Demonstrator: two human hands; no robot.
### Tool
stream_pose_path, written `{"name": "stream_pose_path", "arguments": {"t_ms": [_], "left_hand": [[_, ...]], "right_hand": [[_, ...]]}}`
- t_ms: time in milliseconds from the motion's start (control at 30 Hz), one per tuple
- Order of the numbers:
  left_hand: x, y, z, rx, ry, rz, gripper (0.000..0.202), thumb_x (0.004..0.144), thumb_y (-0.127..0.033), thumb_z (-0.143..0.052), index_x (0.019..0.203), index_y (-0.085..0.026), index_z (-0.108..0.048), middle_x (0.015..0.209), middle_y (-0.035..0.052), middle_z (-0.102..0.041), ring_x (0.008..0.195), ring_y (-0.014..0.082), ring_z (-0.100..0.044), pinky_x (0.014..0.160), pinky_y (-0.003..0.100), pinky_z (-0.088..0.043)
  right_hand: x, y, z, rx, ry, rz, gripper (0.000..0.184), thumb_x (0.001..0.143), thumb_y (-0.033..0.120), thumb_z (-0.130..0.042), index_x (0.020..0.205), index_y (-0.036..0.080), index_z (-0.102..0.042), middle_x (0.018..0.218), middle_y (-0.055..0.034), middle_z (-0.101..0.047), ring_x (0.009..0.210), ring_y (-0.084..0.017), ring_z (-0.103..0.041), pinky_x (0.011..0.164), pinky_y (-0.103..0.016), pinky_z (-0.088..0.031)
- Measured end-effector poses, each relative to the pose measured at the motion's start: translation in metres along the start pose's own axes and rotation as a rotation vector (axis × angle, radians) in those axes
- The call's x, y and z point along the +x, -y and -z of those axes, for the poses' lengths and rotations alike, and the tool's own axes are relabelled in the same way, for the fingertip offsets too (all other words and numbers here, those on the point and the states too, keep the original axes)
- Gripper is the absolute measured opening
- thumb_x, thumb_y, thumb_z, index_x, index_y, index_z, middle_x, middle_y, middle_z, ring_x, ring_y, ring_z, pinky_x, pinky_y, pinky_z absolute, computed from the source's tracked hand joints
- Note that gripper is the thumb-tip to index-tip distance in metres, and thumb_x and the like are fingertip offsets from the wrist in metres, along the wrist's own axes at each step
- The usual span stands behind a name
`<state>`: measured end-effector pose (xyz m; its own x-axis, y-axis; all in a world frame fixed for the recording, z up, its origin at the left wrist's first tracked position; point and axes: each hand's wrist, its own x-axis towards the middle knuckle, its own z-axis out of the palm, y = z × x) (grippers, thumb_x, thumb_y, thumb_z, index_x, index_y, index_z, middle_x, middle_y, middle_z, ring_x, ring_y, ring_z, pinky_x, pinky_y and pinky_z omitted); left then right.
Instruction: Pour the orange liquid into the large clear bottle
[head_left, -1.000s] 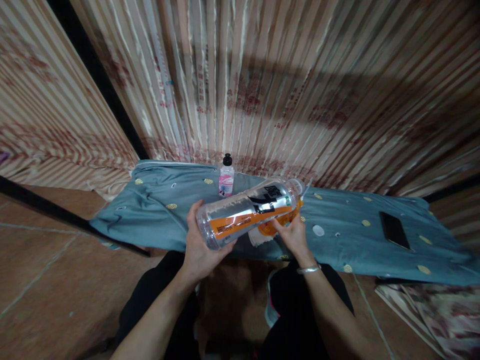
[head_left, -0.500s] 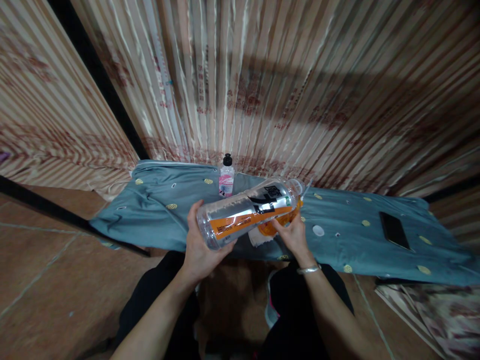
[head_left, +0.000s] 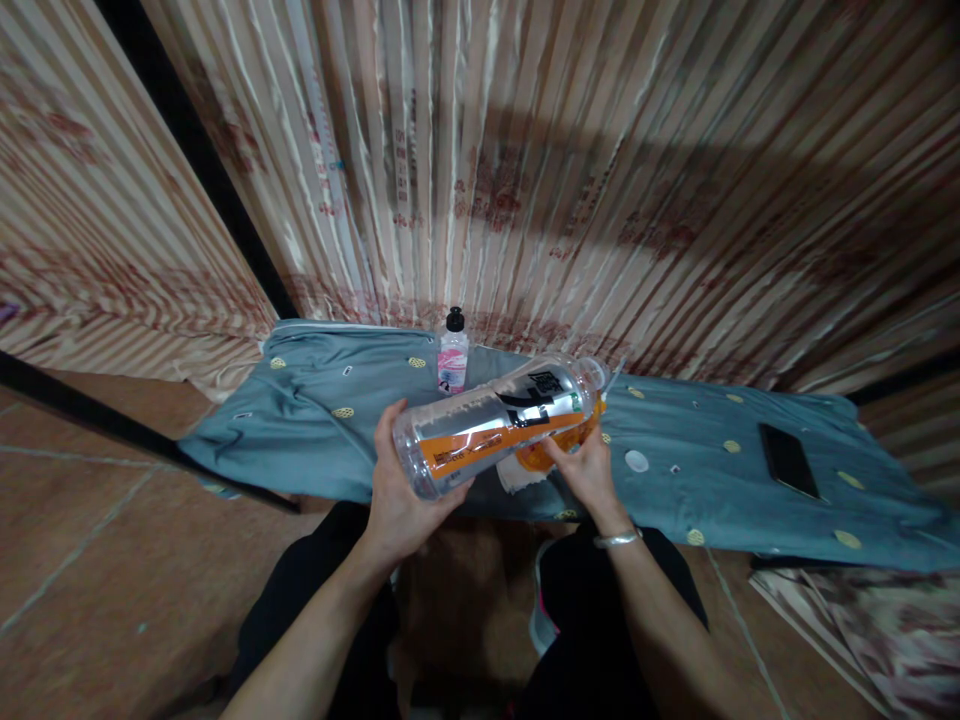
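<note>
My left hand (head_left: 405, 500) grips the base of a large clear plastic bottle (head_left: 480, 425) with a silver and orange label. The bottle lies tilted, its uncapped-looking neck pointing up and right. Beneath that neck, my right hand (head_left: 589, 465) is closed around an orange see-through container (head_left: 538, 457), mostly hidden behind the bottle. A pale thin piece (head_left: 617, 373) sticks up beside the bottle mouth. White crumpled material (head_left: 517, 474) shows at the container's lower left. Whether liquid passes between the two cannot be seen.
A small bottle with black cap and pink label (head_left: 453, 360) stands at the back of the cloth-covered bench (head_left: 322, 440). Right of my hands lie a white round cap (head_left: 637, 461) and a black phone (head_left: 787, 460). Behind hangs a striped curtain (head_left: 525, 180); a dark metal pole (head_left: 195, 150) rises left.
</note>
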<state>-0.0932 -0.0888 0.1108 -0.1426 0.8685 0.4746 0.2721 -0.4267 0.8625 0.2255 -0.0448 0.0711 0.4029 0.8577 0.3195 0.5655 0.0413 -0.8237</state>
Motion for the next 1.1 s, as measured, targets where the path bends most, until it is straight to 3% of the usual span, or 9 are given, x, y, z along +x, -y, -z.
{"name": "stream_pose_path", "arguments": {"t_ms": [100, 267, 467, 700, 900, 1100], "left_hand": [[-0.0001, -0.0009, -0.0004, -0.021, 0.015, 0.023, 0.121, 0.081, -0.054, -0.113, 0.176, -0.045, -0.039, 0.127, -0.0028, -0.078, 0.101, 0.0284, -0.089, 0.095, 0.049, -0.081], [-0.0001, -0.0012, 0.0004, -0.023, 0.022, 0.027, 0.12, 0.082, -0.052, -0.112, 0.177, -0.041, -0.039, 0.124, -0.0022, -0.078, 0.099, 0.0281, -0.089, 0.094, 0.049, -0.082], [-0.0004, 0.0001, 0.0008, -0.007, 0.017, -0.012, 0.118, 0.085, -0.056, -0.11, 0.177, -0.044, -0.038, 0.125, -0.0024, -0.078, 0.099, 0.0284, -0.089, 0.094, 0.05, -0.081], [-0.0006, 0.0015, -0.0006, -0.011, 0.018, 0.015, 0.119, 0.084, -0.059, -0.11, 0.177, -0.038, -0.039, 0.125, -0.0006, -0.078, 0.1, 0.0287, -0.089, 0.096, 0.05, -0.082], [-0.003, 0.0055, -0.0019, -0.007, -0.009, -0.002, 0.117, 0.085, -0.061, -0.109, 0.179, -0.043, -0.041, 0.134, 0.001, -0.079, 0.104, 0.0308, -0.089, 0.097, 0.052, -0.081], [-0.0034, 0.0076, -0.002, -0.031, -0.002, 0.029, 0.122, 0.08, -0.055, -0.113, 0.179, -0.042, -0.043, 0.13, 0.0009, -0.078, 0.105, 0.0322, -0.089, 0.101, 0.055, -0.081]], "right_hand": [[0.0002, 0.0016, 0.0007, -0.003, -0.002, 0.001, 0.112, 0.075, 0.101, -0.093, 0.15, 0.02, -0.073, 0.139, -0.0289, -0.095, 0.128, -0.054, -0.093, 0.112, -0.071, -0.076], [-0.0005, 0.0051, 0.0011, 0.005, 0.003, -0.025, 0.116, 0.072, 0.098, -0.095, 0.152, 0.017, -0.073, 0.137, -0.0308, -0.094, 0.129, -0.057, -0.092, 0.111, -0.074, -0.077], [-0.001, 0.0042, -0.0004, 0.014, -0.009, -0.007, 0.108, 0.075, 0.101, -0.093, 0.147, 0.023, -0.073, 0.136, -0.0264, -0.096, 0.127, -0.054, -0.093, 0.111, -0.069, -0.077], [-0.0014, 0.0013, -0.0016, -0.011, -0.027, 0.028, 0.106, 0.077, 0.102, -0.092, 0.146, 0.023, -0.074, 0.131, -0.0249, -0.096, 0.121, -0.052, -0.094, 0.107, -0.068, -0.078], [-0.001, 0.0029, -0.0009, 0.015, 0.0, -0.011, 0.113, 0.074, 0.101, -0.093, 0.15, 0.021, -0.071, 0.138, -0.0287, -0.094, 0.132, -0.056, -0.091, 0.114, -0.074, -0.076], [-0.0008, 0.0019, -0.0008, 0.009, -0.021, 0.008, 0.104, 0.075, 0.102, -0.093, 0.143, 0.025, -0.074, 0.133, -0.0241, -0.096, 0.124, -0.052, -0.094, 0.109, -0.068, -0.078]]}}
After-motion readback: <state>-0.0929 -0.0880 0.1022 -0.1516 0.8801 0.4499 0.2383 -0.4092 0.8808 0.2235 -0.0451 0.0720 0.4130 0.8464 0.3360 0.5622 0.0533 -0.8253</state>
